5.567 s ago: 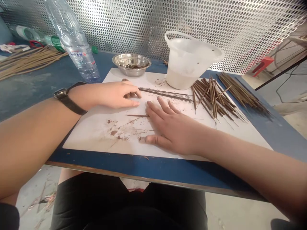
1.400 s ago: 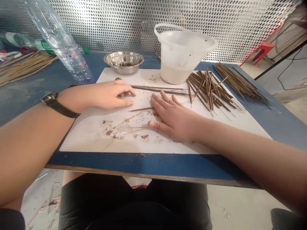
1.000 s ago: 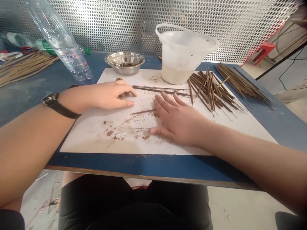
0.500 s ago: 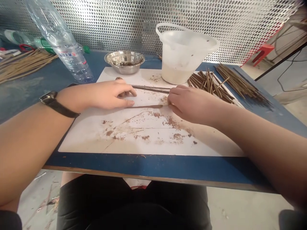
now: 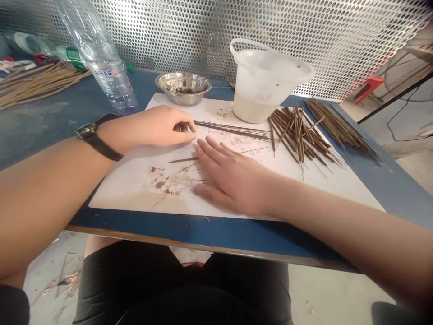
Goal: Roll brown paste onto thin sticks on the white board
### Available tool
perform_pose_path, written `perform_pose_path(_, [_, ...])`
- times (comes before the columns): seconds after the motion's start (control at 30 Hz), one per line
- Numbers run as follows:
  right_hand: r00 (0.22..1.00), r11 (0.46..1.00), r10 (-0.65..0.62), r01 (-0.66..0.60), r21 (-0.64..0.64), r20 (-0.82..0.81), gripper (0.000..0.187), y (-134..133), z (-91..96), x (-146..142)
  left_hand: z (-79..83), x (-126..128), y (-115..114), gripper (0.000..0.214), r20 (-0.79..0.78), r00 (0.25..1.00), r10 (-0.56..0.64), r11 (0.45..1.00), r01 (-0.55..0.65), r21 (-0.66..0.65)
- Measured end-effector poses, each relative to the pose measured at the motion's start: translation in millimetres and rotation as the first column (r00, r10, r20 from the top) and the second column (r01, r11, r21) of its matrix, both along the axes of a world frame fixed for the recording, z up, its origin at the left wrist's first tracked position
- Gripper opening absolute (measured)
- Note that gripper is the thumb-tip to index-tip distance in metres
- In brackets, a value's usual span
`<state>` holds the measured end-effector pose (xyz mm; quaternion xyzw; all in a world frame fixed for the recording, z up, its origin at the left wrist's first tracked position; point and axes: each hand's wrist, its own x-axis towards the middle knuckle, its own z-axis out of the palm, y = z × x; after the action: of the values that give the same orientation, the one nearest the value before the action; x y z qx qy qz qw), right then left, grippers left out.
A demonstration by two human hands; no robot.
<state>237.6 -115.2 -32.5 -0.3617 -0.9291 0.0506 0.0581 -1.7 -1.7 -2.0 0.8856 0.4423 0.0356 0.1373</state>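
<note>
My right hand [image 5: 233, 176] lies flat on the white board [image 5: 118, 198], fingers stretched out. Under its fingertips runs a brown, paste-coated incense stick [image 5: 182, 160]; the tapered left end shows and the palm hides the middle. A thin bare end [image 5: 259, 149] sticks out beyond the hand on the right. My left hand [image 5: 158, 127] is curled, thumb and fingers brought together just left of the right fingertips. What it pinches, if anything, is hidden. Behind it lie several thin bare sticks [image 5: 233, 129]. Brown crumbs [image 5: 160, 184] are scattered over the board.
Coated incense sticks [image 5: 301, 135] are piled on the board's right side, with a darker bundle [image 5: 341, 128] beyond. At the back stand a translucent bucket [image 5: 253, 85], a metal bowl [image 5: 184, 97] and a tilted plastic bottle [image 5: 104, 67]. Long tan strands [image 5: 40, 85] lie far left.
My right hand has moved left and nearer to me, from closed fingers at the stick's right end to lying flat over it. My left hand has drawn its fingers together. The view has shifted slightly.
</note>
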Motion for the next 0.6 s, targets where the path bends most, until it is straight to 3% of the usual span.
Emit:
perform_pose_path(0.2, [0.998, 0.995, -0.037, 0.041, -0.096, 0.044, 0.107, -34, -7.0, -5, 5.7, 2, -11, 0.045, 0.003, 0.999, -0.032, 0.999, 0.032, 0.006])
perform_pose_path(0.43, [0.995, 0.985, -0.092, 0.095, -0.143, 0.03, 0.112, -4, -5.5, -12, 5.5, 0, -6, 0.053, -0.029, 1.0, -0.006, 0.999, 0.005, -0.036])
perform_pose_path(0.6, [0.997, 0.987, -0.068, 0.072, -0.146, 0.026, 0.112, -22, -1.5, -7, 2.1, 1, 1, 0.063, -0.043, 0.999, 0.028, 0.999, -0.03, -0.045])
